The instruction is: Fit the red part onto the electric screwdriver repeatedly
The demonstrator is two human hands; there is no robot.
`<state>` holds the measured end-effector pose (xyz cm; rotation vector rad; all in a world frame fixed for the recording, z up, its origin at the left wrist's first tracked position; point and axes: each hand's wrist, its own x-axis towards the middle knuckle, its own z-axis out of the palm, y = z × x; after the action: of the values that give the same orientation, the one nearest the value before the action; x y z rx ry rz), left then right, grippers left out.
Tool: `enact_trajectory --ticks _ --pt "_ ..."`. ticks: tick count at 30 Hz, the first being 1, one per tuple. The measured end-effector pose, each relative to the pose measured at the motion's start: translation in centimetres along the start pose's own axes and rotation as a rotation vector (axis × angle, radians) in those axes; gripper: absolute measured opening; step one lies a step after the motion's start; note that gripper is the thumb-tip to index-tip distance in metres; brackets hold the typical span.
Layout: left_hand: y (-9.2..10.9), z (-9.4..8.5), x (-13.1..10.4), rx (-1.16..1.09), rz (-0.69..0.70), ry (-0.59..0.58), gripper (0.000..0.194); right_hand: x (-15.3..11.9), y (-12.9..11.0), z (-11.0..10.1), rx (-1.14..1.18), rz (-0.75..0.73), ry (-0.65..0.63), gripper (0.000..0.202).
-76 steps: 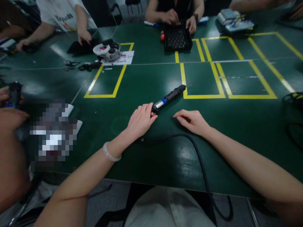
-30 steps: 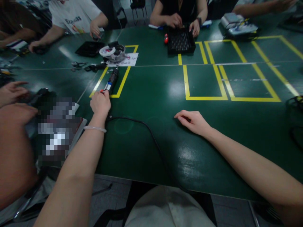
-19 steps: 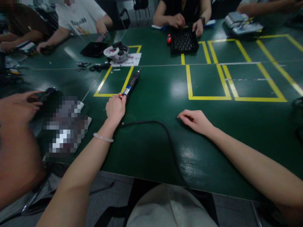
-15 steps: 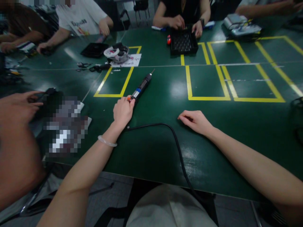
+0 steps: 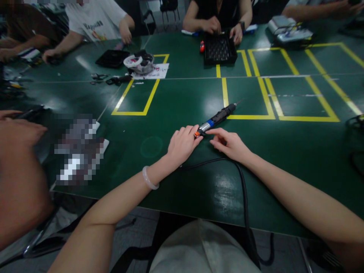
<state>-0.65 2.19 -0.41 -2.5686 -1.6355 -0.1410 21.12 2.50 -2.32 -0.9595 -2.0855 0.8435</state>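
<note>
Shared workroom, glossy green table [image 5: 176, 100], yellow tape [image 5: 250, 117] outlines, seated co-workers on the far side.

Left hand [image 5: 184, 143]: fingers pressed together, draped over the rear of a pen-shaped power tool [image 5: 218, 115]; thumb on the near side, so the rear end sits in its grip. Exact finger wrap underneath: hidden. Right hand [image 5: 231, 145]: index stretched toward the tool, thumb apart below it, others curled, pinching nothing visible. Index tip touching the tool or just beside it, can't tell.

Tool slants away to the right, crossing the left edge of a taped outline, thin bit [image 5: 239, 102] over its inside. Resting or slightly lifted: unclear. Black cord [image 5: 243, 185] loops below the right hand and drops off the near edge.

Handling, judged: rigid, moderately heavy, shiny metal section likely slippery, bit easiest to bend, cord probably drags. Best hold: the dark barrel beyond the blue band [image 5: 210, 123], keeping off the orange part [image 5: 197, 134], possibly a switch.

Further out: bracelet [image 5: 149, 178] on the left wrist; co-worker's hand [image 5: 24, 131] far left; clear bag [image 5: 146, 66] on paper [image 5: 162, 71]; black tray [image 5: 220, 60] opposite.
</note>
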Motion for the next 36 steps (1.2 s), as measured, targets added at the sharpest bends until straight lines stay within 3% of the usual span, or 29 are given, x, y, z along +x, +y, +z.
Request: enact_trajectory --ticks 3,7,12,16,19,22,27,31,36 --pt "1.4 0.0 -0.2 0.001 0.065 -0.008 0.047 0.1 -0.1 0.2 0.031 -0.015 0.008 0.03" --pt "2.2 0.0 -0.4 -0.023 0.123 -0.007 0.05 0.2 -0.4 0.3 0.048 -0.021 0.007 0.015" --pt "1.7 0.0 -0.3 -0.093 0.158 -0.023 0.07 0.3 -0.5 0.2 0.342 0.191 0.017 0.019" --pt "1.1 0.1 -0.2 -0.14 0.169 -0.021 0.07 0.2 -0.2 -0.1 0.484 0.281 -0.01 0.027" --pt "1.0 0.1 -0.2 -0.164 0.172 -0.025 0.072 -0.1 -0.1 -0.2 0.352 0.151 -0.028 0.02" --pt "0.9 0.2 -0.2 -0.171 0.175 -0.041 0.075 -0.5 0.0 -0.2 0.007 -0.072 -0.058 0.01" --pt "0.8 0.4 -0.2 -0.165 0.192 -0.029 0.088 -0.7 0.0 -0.8 -0.467 -0.343 -0.137 0.023" --pt "1.0 0.2 -0.3 -0.145 0.19 -0.038 0.087 -0.6 -0.3 -1.4 -0.582 -0.391 -0.196 0.029" --pt "1.8 -0.4 -0.3 -0.109 0.152 -0.072 0.071 -0.7 -0.6 -1.4 -0.5 -0.35 -0.161 0.031"
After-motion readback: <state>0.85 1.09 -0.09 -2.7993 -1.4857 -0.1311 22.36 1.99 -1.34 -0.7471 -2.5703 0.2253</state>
